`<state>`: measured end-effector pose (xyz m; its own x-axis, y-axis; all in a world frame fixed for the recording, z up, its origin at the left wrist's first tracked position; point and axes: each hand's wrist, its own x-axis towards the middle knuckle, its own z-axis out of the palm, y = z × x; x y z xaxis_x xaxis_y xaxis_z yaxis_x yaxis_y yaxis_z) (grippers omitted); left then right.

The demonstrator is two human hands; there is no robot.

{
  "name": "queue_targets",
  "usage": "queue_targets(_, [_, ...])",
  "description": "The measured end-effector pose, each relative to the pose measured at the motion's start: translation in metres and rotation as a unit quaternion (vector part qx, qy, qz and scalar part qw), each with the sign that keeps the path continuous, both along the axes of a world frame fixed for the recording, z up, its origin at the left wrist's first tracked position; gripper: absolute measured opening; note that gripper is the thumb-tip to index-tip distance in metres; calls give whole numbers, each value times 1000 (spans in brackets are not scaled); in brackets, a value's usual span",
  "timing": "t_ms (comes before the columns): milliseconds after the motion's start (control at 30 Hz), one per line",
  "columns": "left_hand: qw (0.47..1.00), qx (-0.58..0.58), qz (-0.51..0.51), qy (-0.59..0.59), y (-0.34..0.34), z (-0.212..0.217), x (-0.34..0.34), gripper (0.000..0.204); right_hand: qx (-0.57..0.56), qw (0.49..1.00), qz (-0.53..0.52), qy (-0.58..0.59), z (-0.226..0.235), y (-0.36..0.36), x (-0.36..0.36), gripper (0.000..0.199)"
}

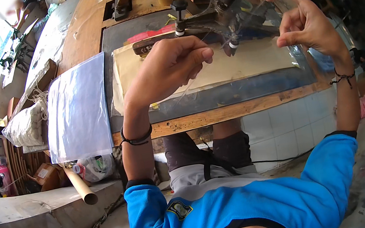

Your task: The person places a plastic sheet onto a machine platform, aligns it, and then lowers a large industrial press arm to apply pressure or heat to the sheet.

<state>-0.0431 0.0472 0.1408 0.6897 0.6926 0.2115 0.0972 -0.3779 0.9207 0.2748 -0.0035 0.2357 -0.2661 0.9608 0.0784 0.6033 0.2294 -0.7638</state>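
My left hand [168,70] is closed, thumb pressed against the bent fingers, pinching an edge of a clear plastic sheet [249,6]. Raised to the right, my right hand [309,20] has its index finger lifted and its thumb and other fingers curled in on the same sheet. The film hangs between the two hands above the bench and is so see-through that its outline is hard to follow. Behind it stands a dark metal clamping frame with a black knob [179,6]. Beneath lies a cream paper sheet [241,63] on a dark board.
A stack of clear plastic sheets [78,112] overhangs the bench to the left. The wooden bench edge [221,113] runs before my body. A cardboard tube [81,186] juts out at the lower left. Other people are partly visible in the far left and right corners.
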Motion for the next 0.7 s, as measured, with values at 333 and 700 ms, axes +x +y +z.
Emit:
queue_targets(333, [999,34,-26,28,8,-6,-17,24,8,996,-58,64,-21,-15,13,73])
queue_targets(700, [986,148,-18,80,9,11,0,17,-17,995,-18,94,-30,-23,-1,48])
